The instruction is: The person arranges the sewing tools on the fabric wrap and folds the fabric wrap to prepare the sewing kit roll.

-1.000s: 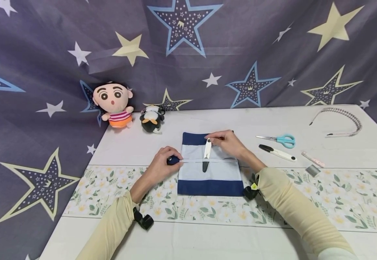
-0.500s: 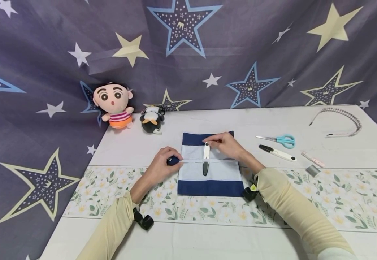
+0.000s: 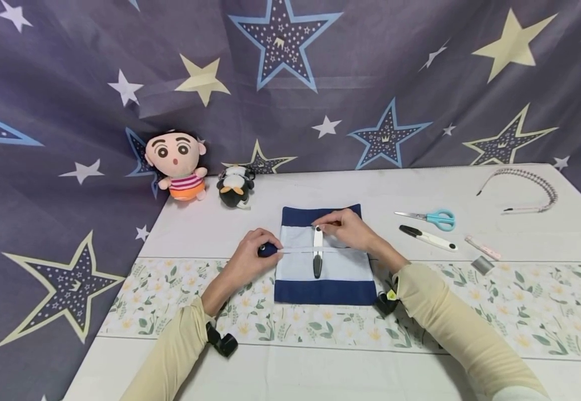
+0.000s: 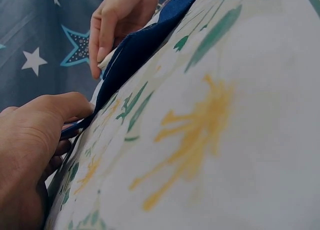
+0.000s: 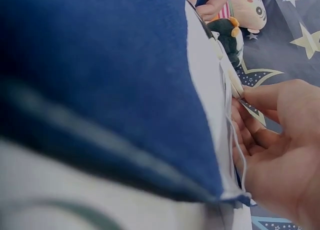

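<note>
Beige sleeves (image 3: 170, 345) reach over a white counter (image 3: 350, 379) and its floral-printed strip (image 3: 330, 328) to a rectangular cloth (image 3: 340, 268), pale in the middle and bordered in navy. The left hand (image 3: 250, 255) pinches a navy tab (image 3: 267, 250) at the cloth's left edge. The right hand (image 3: 346, 228) pinches the white end of a slim, black-tipped tool (image 3: 318, 240), which lies on the cloth, crossing a narrow pale band (image 3: 296, 250). Compared with a second ago, the tool sits lower, its rounded dark tip nearer the near border; the left hand holds its place. To the right lie a similar white-and-black tool (image 3: 429, 238), turquoise-handled scissors (image 3: 439, 219) and, farther back, a braided-looking curved headband (image 3: 541, 178). A plush penguin (image 3: 234, 186) and soft doll (image 3: 175, 161) sit before a star-patterned fabric backdrop (image 3: 170, 33).
</note>
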A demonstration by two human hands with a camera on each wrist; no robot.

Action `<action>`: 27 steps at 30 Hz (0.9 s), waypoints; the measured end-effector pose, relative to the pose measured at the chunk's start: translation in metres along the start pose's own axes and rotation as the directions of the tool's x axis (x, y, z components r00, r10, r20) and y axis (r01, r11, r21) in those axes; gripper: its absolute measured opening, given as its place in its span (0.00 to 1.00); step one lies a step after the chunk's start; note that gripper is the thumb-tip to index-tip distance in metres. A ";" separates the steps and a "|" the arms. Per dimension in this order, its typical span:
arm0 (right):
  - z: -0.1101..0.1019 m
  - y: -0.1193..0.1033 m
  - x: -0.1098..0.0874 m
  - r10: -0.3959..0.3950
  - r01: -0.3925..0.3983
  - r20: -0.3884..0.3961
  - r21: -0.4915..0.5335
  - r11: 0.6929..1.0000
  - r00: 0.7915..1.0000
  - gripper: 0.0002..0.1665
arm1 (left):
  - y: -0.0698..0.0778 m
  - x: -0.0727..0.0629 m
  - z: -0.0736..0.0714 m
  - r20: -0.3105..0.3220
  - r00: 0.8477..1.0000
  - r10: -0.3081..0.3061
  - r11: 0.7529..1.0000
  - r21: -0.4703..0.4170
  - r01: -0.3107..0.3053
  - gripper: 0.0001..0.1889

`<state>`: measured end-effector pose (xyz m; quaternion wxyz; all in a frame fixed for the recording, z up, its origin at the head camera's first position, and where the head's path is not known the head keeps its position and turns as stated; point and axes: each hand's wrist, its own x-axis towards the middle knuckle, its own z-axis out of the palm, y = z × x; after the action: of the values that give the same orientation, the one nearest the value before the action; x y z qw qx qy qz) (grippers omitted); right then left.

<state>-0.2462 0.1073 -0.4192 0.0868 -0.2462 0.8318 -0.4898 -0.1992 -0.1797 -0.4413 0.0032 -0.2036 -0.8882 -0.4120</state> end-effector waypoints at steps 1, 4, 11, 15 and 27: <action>0.000 0.001 0.000 -0.008 0.008 0.002 -0.007 1.000 1.000 0.15 | 0.000 0.000 0.000 0.000 1.000 0.002 1.000 0.001 -0.002 0.06; 0.001 0.001 -0.001 -0.035 0.035 0.015 -0.035 0.999 0.999 0.14 | -0.001 0.000 0.001 -0.001 1.000 0.004 1.000 0.002 -0.004 0.06; 0.002 -0.002 -0.002 -0.065 0.067 0.037 -0.076 0.995 0.997 0.14 | 0.000 0.000 0.001 -0.001 1.000 0.002 1.000 0.010 -0.002 0.06; 0.003 -0.004 -0.003 -0.069 0.072 0.036 -0.091 0.993 0.997 0.14 | 0.000 0.000 0.000 -0.003 1.000 0.005 1.000 0.013 -0.005 0.05; 0.000 -0.004 -0.006 -0.047 0.051 0.041 -0.106 0.993 0.998 0.14 | -0.001 0.000 0.000 0.005 1.000 0.003 1.000 -0.001 -0.003 0.06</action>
<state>-0.2396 0.1084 -0.4167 0.0771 -0.2803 0.8488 -0.4415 -0.1994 -0.1805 -0.4425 0.0015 -0.2060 -0.8877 -0.4118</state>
